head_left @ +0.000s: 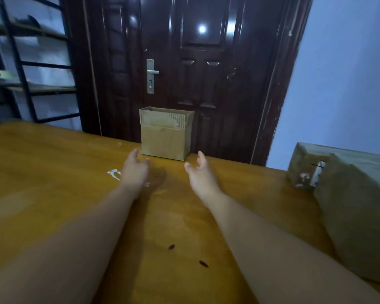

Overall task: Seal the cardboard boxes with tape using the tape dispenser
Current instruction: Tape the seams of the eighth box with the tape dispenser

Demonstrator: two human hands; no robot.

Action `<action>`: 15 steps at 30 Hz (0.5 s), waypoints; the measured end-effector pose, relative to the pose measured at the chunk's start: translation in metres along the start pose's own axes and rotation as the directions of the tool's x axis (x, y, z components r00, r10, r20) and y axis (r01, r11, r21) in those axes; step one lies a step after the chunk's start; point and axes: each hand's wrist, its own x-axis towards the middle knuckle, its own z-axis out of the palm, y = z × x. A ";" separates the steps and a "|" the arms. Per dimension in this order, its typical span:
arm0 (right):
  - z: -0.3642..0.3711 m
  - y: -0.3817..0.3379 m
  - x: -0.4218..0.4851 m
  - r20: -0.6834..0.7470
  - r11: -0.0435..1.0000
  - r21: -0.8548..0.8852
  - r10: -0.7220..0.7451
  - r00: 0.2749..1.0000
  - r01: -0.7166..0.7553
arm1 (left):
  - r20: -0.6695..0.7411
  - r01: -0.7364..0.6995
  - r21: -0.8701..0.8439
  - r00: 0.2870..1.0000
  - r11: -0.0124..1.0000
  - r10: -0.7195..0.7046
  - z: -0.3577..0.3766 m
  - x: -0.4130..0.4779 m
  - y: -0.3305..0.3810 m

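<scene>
Now both hands empty, left hand [134,170], right hand [199,172], fingers relaxed, near cardboard box [165,137]

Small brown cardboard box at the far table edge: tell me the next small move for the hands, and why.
Probably reach slightly farther and grip the small open-topped brown cardboard box by its sides. The left hand and right hand are open, just short of it, one toward each side; it stands unsealed at the far edge of the yellow wooden table.
</scene>
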 end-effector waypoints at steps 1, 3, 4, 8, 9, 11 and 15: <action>0.004 0.003 0.015 -0.003 1.000 -0.003 -0.009 1.000 0.009 | -0.011 -0.004 -0.028 1.000 1.000 0.004 0.002 0.014 -0.004; 0.012 0.006 0.043 -0.024 0.999 0.028 -0.031 0.999 0.032 | -0.051 -0.007 -0.101 0.999 0.995 0.002 0.005 0.043 -0.009; 0.016 0.007 0.056 -0.037 0.998 0.046 -0.037 0.999 0.038 | -0.066 0.009 -0.148 0.998 0.989 -0.019 0.006 0.055 -0.011; 0.024 0.013 0.089 -0.051 0.999 0.012 -0.049 0.997 0.050 | -0.039 0.039 -0.230 0.998 0.972 -0.049 0.014 0.089 -0.014; 0.024 0.014 0.095 -0.052 0.999 0.012 -0.040 0.998 0.041 | -0.018 0.032 -0.207 0.999 0.978 -0.036 0.017 0.096 -0.015; 0.023 0.015 0.103 -0.050 1.000 0.023 -0.017 0.999 0.019 | 0.035 0.021 -0.149 0.999 0.989 -0.016 0.021 0.104 -0.017; 0.028 0.014 0.100 -0.002 0.999 -0.038 -0.033 0.999 0.033 | 0.160 0.009 -0.100 0.987 0.995 0.007 0.023 0.100 -0.014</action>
